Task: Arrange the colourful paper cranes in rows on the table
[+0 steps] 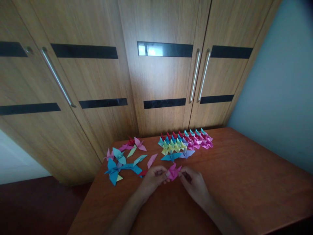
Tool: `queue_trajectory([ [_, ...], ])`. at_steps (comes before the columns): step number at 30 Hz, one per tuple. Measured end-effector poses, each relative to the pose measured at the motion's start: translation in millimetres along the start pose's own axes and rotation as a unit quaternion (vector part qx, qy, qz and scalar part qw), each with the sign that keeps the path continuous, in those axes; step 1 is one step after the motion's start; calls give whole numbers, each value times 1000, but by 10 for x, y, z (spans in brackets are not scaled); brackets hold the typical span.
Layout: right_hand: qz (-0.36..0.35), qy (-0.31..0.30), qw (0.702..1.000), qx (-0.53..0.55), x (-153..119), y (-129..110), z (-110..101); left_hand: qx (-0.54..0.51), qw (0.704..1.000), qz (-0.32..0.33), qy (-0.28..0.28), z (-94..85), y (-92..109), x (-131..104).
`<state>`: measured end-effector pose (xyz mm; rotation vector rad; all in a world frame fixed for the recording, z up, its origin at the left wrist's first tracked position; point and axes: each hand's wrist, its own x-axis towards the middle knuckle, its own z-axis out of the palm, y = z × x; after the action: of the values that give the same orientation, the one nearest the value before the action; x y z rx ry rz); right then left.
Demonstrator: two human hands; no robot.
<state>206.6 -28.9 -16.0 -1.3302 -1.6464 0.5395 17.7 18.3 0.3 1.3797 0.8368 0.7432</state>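
Between my two hands is a pink origami crane, just above the front middle of the table. My left hand pinches its left side between thumb and fingers. At its right edge, my right hand has thumb and fingertips closed on a pink wing tip. Right behind it lie a blue paper crane and a lavender crane. Beyond these stand several folded cranes in close rows of red, blue, yellow and pink. A folded pink paper strip lies near my left hand.
A loose pile of paper cranes and folded pieces, among them a blue crane and a pale pink one, covers the left of the brown table. A wooden wardrobe stands behind, with a pale wall at right.
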Motion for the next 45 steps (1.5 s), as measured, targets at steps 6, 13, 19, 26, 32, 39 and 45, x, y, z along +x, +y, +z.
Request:
queue_trajectory([
  [6, 42, -29, 998, 46, 4, 64, -8, 17, 1000, 4, -16, 18, 35, -25],
  [13, 23, -7, 1000, 12, -3, 45, -38, 33, 999, 3, -22, 24, -20, -2],
  [19, 17, 51, 982, -179, 1, 272, -332, 48, 999, -2, -11, 25, -123, 42],
  [26, 102, 44, 898, -426, 116, 650, -860, 45, 999, -14, -3, 44, -112, 44],
  [32, 143, 14, 848, -511, 331, 746, -958, 49, 999, -17, 0, 46, -69, 35],
  [39, 159, -8, 844, -512, 523, 792, -857, 47, 999, -23, 15, 24, -60, 34],
  [45, 174, 5, 853, -493, 593, 805, -817, 43, 999, -17, 11, 12, -87, 38],
])
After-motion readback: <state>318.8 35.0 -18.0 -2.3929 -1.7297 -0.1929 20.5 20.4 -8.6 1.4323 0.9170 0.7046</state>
